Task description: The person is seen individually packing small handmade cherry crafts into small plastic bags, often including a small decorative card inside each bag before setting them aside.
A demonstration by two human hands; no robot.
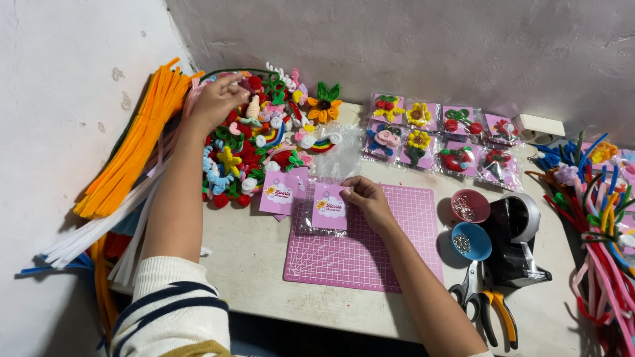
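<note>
My left hand [216,99] reaches far left into a heap of small pipe-cleaner ornaments [254,142], fingers curled over pieces at the heap's top left; whether it grips one is not visible. My right hand [368,199] pinches the top right edge of a pink printed card [329,206] that lies on clear plastic sleeves [305,221] on a pink cutting mat [370,248]. A second pink card [279,193] rests just left of it.
Bundles of orange and white pipe cleaners [129,152] lie at the left. Packaged ornaments [436,135] line the back. Right of the mat stand a pink bowl [470,205], a blue bowl [471,240], a tape dispenser [519,241], scissors and pliers [486,301], and more pipe cleaners [598,225].
</note>
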